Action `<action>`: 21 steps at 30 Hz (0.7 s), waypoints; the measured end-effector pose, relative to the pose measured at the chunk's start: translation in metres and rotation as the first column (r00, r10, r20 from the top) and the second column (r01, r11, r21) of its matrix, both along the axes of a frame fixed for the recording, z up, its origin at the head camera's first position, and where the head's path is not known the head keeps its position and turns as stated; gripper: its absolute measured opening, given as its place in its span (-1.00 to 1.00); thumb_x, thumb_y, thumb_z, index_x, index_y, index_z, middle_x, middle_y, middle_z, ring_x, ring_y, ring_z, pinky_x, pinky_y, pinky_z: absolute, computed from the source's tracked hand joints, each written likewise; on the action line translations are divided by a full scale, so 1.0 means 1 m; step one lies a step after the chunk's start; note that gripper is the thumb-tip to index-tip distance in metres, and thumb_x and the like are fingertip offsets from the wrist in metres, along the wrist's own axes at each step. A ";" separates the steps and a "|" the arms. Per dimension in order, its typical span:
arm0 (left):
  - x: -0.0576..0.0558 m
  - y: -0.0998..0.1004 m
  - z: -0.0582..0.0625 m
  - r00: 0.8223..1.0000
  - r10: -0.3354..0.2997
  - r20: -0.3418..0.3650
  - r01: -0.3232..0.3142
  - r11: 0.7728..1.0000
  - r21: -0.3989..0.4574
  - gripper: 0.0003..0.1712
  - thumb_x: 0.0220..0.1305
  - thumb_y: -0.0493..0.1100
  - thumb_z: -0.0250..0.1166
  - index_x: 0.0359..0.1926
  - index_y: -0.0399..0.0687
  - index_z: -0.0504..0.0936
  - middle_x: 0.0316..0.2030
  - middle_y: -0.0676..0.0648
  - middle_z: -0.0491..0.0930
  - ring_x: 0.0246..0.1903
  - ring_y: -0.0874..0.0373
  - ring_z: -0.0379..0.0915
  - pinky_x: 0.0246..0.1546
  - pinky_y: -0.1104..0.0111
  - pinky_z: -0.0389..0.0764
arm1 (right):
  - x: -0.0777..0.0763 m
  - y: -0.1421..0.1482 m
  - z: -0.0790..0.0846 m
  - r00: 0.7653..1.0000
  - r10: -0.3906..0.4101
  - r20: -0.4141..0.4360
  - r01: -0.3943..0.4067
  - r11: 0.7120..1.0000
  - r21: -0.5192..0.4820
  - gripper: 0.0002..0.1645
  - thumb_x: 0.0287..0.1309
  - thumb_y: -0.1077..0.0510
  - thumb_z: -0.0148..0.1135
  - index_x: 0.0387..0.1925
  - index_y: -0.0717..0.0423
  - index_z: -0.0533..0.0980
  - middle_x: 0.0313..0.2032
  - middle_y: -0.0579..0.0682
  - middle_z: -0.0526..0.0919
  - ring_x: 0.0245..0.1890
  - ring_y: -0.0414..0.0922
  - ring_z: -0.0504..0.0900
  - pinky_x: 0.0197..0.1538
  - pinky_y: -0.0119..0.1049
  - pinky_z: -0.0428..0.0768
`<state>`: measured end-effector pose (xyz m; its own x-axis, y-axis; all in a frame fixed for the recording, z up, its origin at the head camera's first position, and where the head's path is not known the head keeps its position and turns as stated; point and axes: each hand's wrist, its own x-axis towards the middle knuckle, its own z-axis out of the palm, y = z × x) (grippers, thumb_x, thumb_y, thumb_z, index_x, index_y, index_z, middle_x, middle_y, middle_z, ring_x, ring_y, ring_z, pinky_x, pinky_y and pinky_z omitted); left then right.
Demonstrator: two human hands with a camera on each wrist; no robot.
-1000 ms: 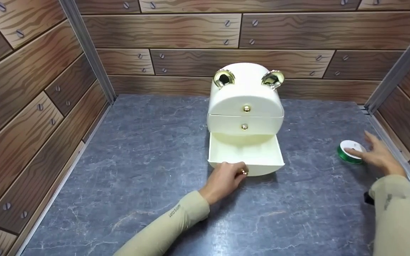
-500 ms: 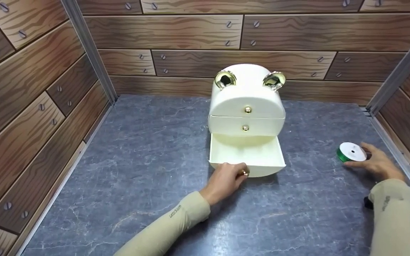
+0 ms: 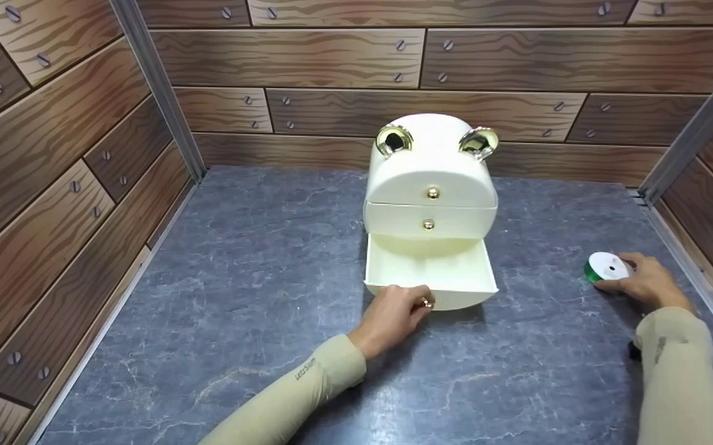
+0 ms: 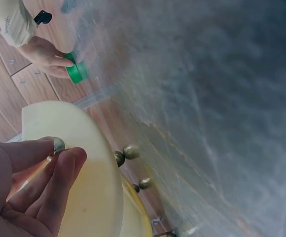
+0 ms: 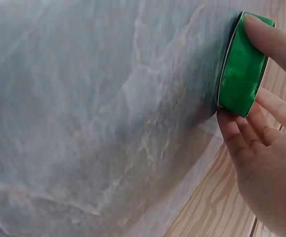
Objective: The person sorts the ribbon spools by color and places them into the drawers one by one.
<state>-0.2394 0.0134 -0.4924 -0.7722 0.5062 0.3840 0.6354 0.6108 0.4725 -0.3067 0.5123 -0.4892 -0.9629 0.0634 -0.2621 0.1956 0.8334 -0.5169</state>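
Note:
A cream drawer box (image 3: 434,157) with a rounded top stands at the middle of the table, its lowest drawer (image 3: 424,264) pulled out with nothing inside. My left hand (image 3: 390,318) pinches that drawer's gold knob (image 4: 58,144) between thumb and fingers. To the right, my right hand (image 3: 650,284) grips a spool of green ribbon (image 3: 607,267) with white faces. In the right wrist view the thumb lies on one side of the ribbon spool (image 5: 244,66) and the fingers are on the other. The spool is at the tabletop; whether it is lifted I cannot tell.
Two gold ear-like ornaments (image 3: 395,141) stick up from the box top. The upper two drawers, with gold knobs (image 3: 433,193), are closed. A dark marbled table (image 3: 257,266) lies under everything, bounded by wood-patterned walls (image 3: 344,59) with metal corner strips.
My right hand has come down around the ribbon spool, taken hold of it and shifted slightly left. My left hand has stayed on the drawer knob, and the drawer remains out.

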 end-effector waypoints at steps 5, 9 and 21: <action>0.000 0.000 -0.001 1.000 0.004 -0.007 -0.004 1.000 -0.003 -0.96 0.32 -0.23 0.42 -0.23 0.01 0.76 -0.28 0.07 0.82 -0.27 0.26 0.74 -0.18 0.51 0.70 | -0.001 0.000 0.002 1.000 0.024 0.003 -0.024 1.000 0.014 0.37 0.15 -0.34 0.43 0.46 0.60 0.00 0.35 0.72 0.06 0.27 0.58 0.22 0.25 0.51 0.29; 0.001 0.000 -0.001 1.000 0.003 -0.003 -0.003 1.000 0.003 -0.95 0.32 -0.23 0.42 -0.22 0.01 0.76 -0.27 0.07 0.82 -0.26 0.24 0.75 -0.16 0.52 0.70 | -0.001 -0.003 0.006 0.999 0.044 0.005 -0.044 0.999 0.022 0.36 0.18 -0.38 0.39 0.45 0.61 0.02 0.34 0.70 0.12 0.24 0.53 0.29 0.23 0.46 0.35; 0.001 0.000 -0.001 1.000 0.003 -0.005 -0.003 1.000 -0.001 -0.95 0.31 -0.23 0.43 -0.22 0.00 0.74 -0.27 0.06 0.82 -0.26 0.23 0.75 -0.15 0.48 0.71 | -0.004 -0.026 0.024 0.997 0.055 -0.061 -0.058 0.998 -0.038 0.34 0.12 -0.33 0.49 0.48 0.53 0.06 0.32 0.60 0.26 0.23 0.39 0.36 0.13 0.13 0.48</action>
